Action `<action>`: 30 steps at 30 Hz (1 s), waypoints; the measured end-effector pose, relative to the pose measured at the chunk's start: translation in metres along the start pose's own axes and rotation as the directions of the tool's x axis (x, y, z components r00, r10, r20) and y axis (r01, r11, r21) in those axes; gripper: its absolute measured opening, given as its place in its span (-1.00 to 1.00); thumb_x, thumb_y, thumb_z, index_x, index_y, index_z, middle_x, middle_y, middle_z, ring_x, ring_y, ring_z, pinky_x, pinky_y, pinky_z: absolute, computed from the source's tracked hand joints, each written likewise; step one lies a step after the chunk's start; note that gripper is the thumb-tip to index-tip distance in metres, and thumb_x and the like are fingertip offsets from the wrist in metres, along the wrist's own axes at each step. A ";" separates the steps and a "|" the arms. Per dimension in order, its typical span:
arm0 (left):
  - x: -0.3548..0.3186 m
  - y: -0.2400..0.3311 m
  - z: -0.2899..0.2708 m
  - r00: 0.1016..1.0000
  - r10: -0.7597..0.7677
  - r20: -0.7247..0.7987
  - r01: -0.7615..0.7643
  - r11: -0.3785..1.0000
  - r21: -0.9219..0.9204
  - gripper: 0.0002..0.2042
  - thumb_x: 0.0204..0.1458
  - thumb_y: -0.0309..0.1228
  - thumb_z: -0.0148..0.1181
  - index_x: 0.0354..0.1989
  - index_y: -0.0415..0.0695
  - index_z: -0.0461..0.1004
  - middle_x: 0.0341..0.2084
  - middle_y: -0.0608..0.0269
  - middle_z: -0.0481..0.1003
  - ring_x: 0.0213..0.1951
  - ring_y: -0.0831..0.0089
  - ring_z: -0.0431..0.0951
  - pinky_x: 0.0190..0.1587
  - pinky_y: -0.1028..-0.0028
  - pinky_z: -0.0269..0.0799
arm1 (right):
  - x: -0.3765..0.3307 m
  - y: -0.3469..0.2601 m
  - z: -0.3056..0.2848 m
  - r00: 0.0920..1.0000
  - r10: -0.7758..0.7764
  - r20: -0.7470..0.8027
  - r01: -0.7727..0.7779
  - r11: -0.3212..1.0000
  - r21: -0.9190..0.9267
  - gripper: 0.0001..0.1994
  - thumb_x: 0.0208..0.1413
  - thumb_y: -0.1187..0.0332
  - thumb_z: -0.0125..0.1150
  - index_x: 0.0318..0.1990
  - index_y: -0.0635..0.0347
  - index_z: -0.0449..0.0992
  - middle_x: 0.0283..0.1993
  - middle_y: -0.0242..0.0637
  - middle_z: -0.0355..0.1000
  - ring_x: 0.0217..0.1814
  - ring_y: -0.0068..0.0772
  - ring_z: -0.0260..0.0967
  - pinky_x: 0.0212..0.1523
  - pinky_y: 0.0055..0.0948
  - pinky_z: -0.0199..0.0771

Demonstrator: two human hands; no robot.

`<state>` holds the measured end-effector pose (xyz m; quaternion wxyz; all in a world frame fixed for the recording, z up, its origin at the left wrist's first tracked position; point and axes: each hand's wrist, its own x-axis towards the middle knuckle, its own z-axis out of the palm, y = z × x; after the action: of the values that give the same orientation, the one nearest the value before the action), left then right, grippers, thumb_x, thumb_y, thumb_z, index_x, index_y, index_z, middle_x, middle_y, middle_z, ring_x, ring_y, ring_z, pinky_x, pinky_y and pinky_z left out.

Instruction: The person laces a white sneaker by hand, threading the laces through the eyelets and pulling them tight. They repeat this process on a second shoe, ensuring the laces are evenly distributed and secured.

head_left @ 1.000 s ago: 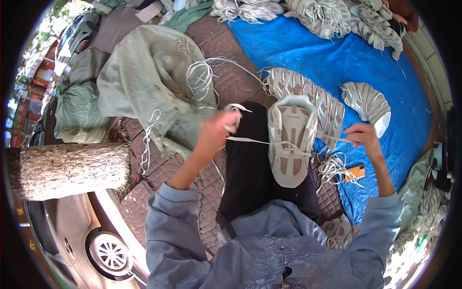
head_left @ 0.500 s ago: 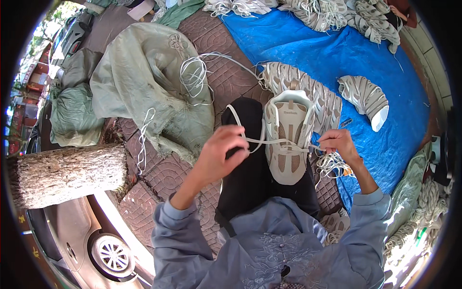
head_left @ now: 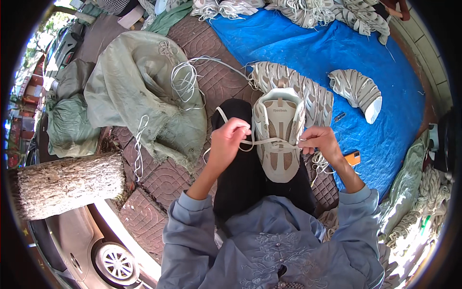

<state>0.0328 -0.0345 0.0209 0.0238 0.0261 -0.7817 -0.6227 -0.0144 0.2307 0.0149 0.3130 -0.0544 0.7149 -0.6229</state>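
Note:
A beige and white shoe upper (head_left: 279,161) lies on my lap, its rounded toe pointing toward me. A cream shoelace (head_left: 265,141) runs across its front, and a loop of it hangs over my dark trouser leg on the left. On the left of the upper, my left hand (head_left: 229,142) pinches the lace between thumb and fingers. At the right edge of the upper, my right hand (head_left: 321,143) has its fingers closed on the lace close to the eyelets. The exact fingertip grip is partly hidden. Below my right hand hangs a bundle of pale laces (head_left: 319,163).
Nested shoe uppers (head_left: 313,98) form a row beyond my lap, and a shorter stack (head_left: 357,91) lies on the blue tarp (head_left: 399,115). An orange phone-like object (head_left: 352,158) is right of my forearm. Leftward are a pale sack (head_left: 130,82), white laces (head_left: 185,79) and a tree trunk (head_left: 72,183).
My left hand has turned more upright and closed its fingers. My right hand has moved left against the edge of the upper. The whole view has shifted slightly, uncovering the orange object.

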 end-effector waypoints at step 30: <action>0.038 0.000 0.017 0.984 -0.042 -0.171 0.039 0.999 -0.022 -0.95 -0.04 -0.53 0.03 -0.46 -0.23 0.40 -0.38 0.09 0.49 -0.32 0.33 0.52 -0.29 0.44 0.42 | 0.019 -0.007 0.028 0.994 -0.112 0.010 0.111 0.994 0.019 -0.92 -0.21 0.53 0.14 -0.48 0.32 0.47 -0.52 -0.32 0.43 -0.52 -0.61 0.31 -0.50 -0.63 0.28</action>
<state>-0.0064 -0.0204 0.0167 0.0786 0.0954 -0.7702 -0.6258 -0.0177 0.1963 0.0137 0.2821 -0.0949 0.7033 -0.6456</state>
